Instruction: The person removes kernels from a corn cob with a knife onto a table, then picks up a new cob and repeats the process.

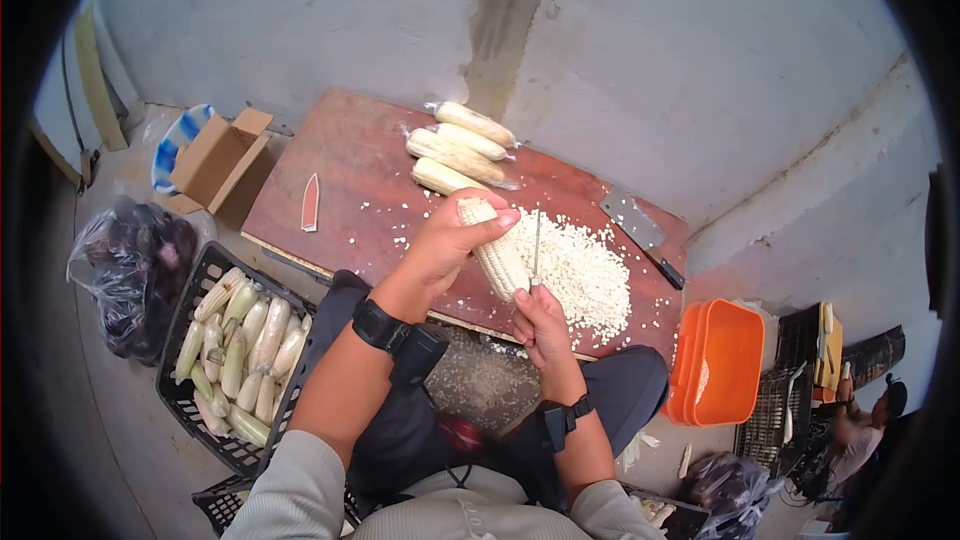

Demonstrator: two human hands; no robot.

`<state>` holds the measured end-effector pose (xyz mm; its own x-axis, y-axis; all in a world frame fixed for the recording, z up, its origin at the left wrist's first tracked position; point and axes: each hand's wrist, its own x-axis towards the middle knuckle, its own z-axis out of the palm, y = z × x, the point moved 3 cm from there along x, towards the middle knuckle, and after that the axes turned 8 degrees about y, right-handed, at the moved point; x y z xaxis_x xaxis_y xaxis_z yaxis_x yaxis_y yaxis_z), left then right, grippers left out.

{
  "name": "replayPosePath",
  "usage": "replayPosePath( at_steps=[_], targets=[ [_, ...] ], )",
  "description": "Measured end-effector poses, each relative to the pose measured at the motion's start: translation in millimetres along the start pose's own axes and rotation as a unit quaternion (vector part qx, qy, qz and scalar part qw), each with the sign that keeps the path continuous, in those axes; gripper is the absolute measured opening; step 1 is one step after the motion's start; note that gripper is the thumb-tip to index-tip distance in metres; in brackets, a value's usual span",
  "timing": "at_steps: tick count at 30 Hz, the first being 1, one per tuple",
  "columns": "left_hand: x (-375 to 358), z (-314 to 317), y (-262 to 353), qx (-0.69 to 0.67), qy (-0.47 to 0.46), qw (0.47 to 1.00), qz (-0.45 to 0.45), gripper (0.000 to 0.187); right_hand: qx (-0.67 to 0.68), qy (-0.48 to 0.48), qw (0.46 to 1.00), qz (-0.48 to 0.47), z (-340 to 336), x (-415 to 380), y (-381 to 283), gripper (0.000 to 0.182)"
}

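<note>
My left hand (447,245) is wrapped round the upper part of a husked white corn cob (498,258), which slants down toward my other hand. In my right hand (543,325) is a knife (538,240) with a thin, narrow blade pointing up and away from me, close beside the cob. Its handle is mostly hidden by my fingers. A pile of loose white kernels (590,285) lies on the reddish table (350,140) just beyond and right of the knife. Several plastic-wrapped cobs (455,155) rest behind my left hand.
A cleaver (640,225) and a red pointed piece (310,205) lie on the table. A black crate of corn (245,460) stands at left, near a cardboard box (215,160). Orange buckets (730,340) stand at right. Another person (865,430) is at far right.
</note>
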<state>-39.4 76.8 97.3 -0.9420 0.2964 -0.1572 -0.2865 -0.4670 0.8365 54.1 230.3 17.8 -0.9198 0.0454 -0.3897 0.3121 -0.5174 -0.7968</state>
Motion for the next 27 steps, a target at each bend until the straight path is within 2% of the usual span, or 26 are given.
replayPosePath(
  at_steps=[1, 4, 5, 8, 9, 12, 15, 16, 18, 19, 22, 23, 24, 26, 27],
  targets=[
    [-3.4, 3.4, 1.3, 0.017, -0.001, 0.999, 0.042, 0.024, -0.064, 0.075, 0.995, -0.026, -0.4, -1.2, 0.7, 0.028],
    [-4.1, 2.7, -1.1, 0.133, -0.025, 0.978, 0.157, 0.02, -0.14, 0.138, 0.974, -0.114, -12.2, -1.4, 11.4, 0.027],
    [-3.2, 3.0, -2.1, 0.135, -0.028, 0.975, 0.177, 0.019, -0.158, 0.148, 0.969, -0.116, -16.0, -5.4, 14.9, 0.027],
    [-4.0, 4.1, -9.2, 0.09, -0.014, 0.983, 0.157, 0.019, -0.18, 0.146, 0.961, -0.15, -19.3, -13.3, 22.1, 0.025],
    [-6.8, 7.1, -12.3, 0.065, 0.002, 0.99, 0.124, 0.019, -0.176, 0.132, 0.961, -0.166, -21.9, -12.1, 26.4, 0.025],
    [0.9, 0.5, -35.8, 0.143, 0.084, 0.981, 0.101, 0.02, -0.168, 0.129, 0.96, -0.184, -24.2, -10.5, 36.2, 0.022],
    [15.7, -8.6, -53.8, 0.232, 0.139, 0.959, 0.078, 0.024, -0.209, 0.145, 0.955, -0.153, -26.7, -11.6, 41.3, 0.019],
    [22.2, -15.3, -61.0, 0.323, 0.187, 0.915, 0.15, 0.025, -0.237, 0.158, 0.944, -0.166, -29.2, -15.8, 44.8, 0.021],
    [33.6, -29.0, -80.6, 0.304, 0.222, 0.916, 0.137, 0.024, -0.292, 0.18, 0.917, -0.202, -33.6, -14.0, 43.4, 0.024],
    [37.0, -33.6, -83.0, 0.307, 0.214, 0.915, 0.152, 0.023, -0.368, 0.199, 0.878, -0.23, -34.0, -17.1, 37.9, 0.028],
    [39.5, -45.2, -82.8, 0.342, 0.181, 0.906, 0.173, 0.023, -0.388, 0.227, 0.823, -0.346, -21.0, -31.6, 13.1, 0.032],
    [36.6, -42.1, -78.2, 0.365, 0.169, 0.9, 0.166, 0.025, -0.368, 0.226, 0.859, -0.276, -13.0, -37.0, 5.6, 0.031],
    [35.8, -35.1, -70.6, 0.386, 0.157, 0.894, 0.164, 0.026, -0.386, 0.222, 0.851, -0.28, -11.0, -33.7, 8.1, 0.032],
    [24.4, -15.4, -61.9, 0.499, 0.147, 0.822, 0.231, 0.03, -0.425, 0.212, 0.831, -0.291, -8.6, -25.3, 17.3, 0.032],
    [21.8, -10.1, -60.5, 0.537, 0.143, 0.789, 0.261, 0.032, -0.405, 0.188, 0.834, -0.325, -11.0, -15.2, 33.0, 0.032]
  ],
)
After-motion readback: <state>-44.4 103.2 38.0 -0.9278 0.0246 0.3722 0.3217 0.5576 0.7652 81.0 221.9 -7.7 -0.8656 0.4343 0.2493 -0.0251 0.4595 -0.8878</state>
